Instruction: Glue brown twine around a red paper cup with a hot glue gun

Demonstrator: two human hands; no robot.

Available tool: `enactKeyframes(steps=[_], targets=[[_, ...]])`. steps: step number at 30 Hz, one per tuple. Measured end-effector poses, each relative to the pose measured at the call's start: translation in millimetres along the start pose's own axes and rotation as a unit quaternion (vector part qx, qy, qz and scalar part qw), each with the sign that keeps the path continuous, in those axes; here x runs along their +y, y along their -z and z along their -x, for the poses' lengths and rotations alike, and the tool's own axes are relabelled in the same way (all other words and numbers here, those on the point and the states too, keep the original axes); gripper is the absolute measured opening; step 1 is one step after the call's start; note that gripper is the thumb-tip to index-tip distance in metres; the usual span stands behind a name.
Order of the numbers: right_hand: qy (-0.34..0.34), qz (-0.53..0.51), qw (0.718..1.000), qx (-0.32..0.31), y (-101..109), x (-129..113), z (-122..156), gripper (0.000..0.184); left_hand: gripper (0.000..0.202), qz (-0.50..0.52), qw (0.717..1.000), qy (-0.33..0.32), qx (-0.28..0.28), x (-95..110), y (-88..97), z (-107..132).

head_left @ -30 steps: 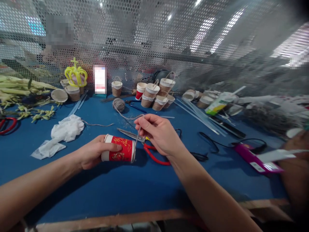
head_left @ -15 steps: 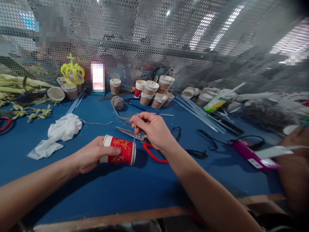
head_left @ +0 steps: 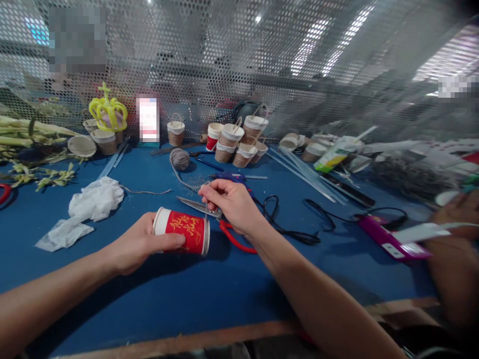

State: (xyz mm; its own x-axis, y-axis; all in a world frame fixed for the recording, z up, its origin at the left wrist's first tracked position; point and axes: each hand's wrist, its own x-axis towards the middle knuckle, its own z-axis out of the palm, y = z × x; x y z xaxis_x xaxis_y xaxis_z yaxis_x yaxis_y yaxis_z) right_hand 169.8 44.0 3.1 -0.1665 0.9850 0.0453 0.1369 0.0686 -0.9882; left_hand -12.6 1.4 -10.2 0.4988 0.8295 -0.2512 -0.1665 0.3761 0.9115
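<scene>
My left hand (head_left: 149, 242) is closed around a red and white paper cup (head_left: 190, 233) with gold writing, tipped on its side with its base to the right. Between the thumb and fingers of my right hand (head_left: 226, 202) is a grey cord (head_left: 206, 207), which runs down to the cup's base end. From there the cord leads back to a grey ball of yarn (head_left: 180, 159) on the blue table. Red-handled scissors (head_left: 235, 238) lie under and beside my right hand, their blades pointing left. Behind that hand rests a blue glue gun (head_left: 229, 176), partly hidden.
Crumpled white fabric (head_left: 96, 200) lies on the left. Several twine-wrapped cups (head_left: 232, 134) stand along the perforated back screen. Clear glue sticks (head_left: 303, 172), black cables (head_left: 299, 234) and a purple box (head_left: 392, 239) are to the right. Another person's arm (head_left: 452, 264) is at the right edge.
The cup has turned slightly in my left hand, so more of the gold writing shows. My right hand still pinches the cord near its base. The whole view has shifted a little.
</scene>
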Motion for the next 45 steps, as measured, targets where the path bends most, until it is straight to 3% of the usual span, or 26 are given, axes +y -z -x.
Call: enactKeyframes(steps=[13, 19, 29, 40, 45], targets=[[0.006, 0.037, 0.999, -0.029, -2, 7, 4, 0.021, 0.012, -0.003, 0.999, -0.036, -0.004, -1, 1.4, 1], [0.011, 0.043, 0.998, -0.039, -3, 8, 4, 0.021, 0.016, 0.003, 0.999, -0.044, 0.02, -2, 4.0, 1], [-0.07, -0.048, 0.996, -0.03, -13, 18, 0, 0.028, 0.018, 0.167, 0.985, 0.0, 0.05, 9, -1.9, -4], [-0.12, -0.075, 0.988, -0.057, -16, 28, -1, 0.029, 0.01, 0.207, 0.975, 0.021, 0.077, 12, -4.7, -3], [-0.131, -0.076, 0.986, -0.069, -15, 27, 1, 0.025, 0.016, 0.223, 0.97, 0.02, 0.099, 9, -6.8, -4]])
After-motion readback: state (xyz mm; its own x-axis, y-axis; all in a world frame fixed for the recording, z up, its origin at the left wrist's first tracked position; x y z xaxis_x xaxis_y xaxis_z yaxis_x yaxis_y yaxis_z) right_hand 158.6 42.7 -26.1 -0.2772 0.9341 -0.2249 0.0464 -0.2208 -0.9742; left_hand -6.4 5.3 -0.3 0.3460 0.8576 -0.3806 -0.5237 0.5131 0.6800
